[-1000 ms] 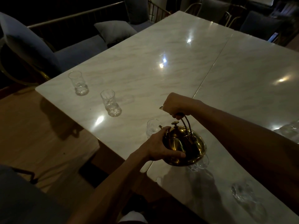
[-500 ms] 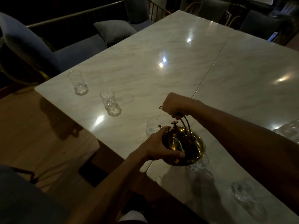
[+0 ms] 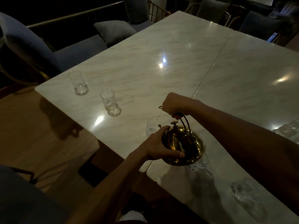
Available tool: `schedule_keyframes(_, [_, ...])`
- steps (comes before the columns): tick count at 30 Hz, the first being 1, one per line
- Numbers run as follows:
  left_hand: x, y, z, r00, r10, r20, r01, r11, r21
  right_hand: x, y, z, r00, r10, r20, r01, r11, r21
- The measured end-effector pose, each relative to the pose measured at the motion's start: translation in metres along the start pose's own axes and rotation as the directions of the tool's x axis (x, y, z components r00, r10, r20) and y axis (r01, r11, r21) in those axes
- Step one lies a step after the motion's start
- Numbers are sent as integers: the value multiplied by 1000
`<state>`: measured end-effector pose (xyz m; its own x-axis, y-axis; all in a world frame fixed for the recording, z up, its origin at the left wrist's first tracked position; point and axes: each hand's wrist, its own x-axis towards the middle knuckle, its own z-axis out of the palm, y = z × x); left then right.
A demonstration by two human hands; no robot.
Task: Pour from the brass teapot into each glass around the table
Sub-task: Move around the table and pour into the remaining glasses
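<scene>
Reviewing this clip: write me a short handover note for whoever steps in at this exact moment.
Right hand: shut on the teapot handle, holding it above the table.
Left hand: cupping the teapot's side, fingers under its belly.
Teapot tilted, spout toward the near glass; no stream visible.
Two upright glasses further left; more glasses below the teapot, near right and far right.
Done: unclear; fill levels too dim to read.
Left: finish this glass, then check and pour the others.
</scene>
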<state>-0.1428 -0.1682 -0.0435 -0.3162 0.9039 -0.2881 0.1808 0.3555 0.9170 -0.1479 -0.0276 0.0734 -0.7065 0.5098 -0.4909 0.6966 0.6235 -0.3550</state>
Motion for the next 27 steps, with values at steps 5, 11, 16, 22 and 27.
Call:
schedule_keyframes(5, [-1, -1, -1, 1000, 11, 2, -11, 1000, 14, -5, 0, -1, 1000, -2, 8, 1, 1000, 17])
schedule_keyframes(11, [-4, 1, -1, 1000, 30, -4, -30, 998, 50, -10, 12, 4, 1000, 7, 11, -8, 993, 122])
schedule_keyframes(16, [-6, 5, 1, 998, 69, -3, -68, 991, 113, -28, 26, 2, 996, -32, -78, 46, 982, 185])
schedule_keyframes(22, [-16, 19, -1, 990, 122, -73, -108, 979, 175, -44, 25, -7, 985, -113, -127, 140, 963, 230])
schedule_keyframes(27, [-30, 37, -21, 971, 173, -163, -137, 968, 211, -56, 2, -23, 962, -197, -190, 250, 913, 323])
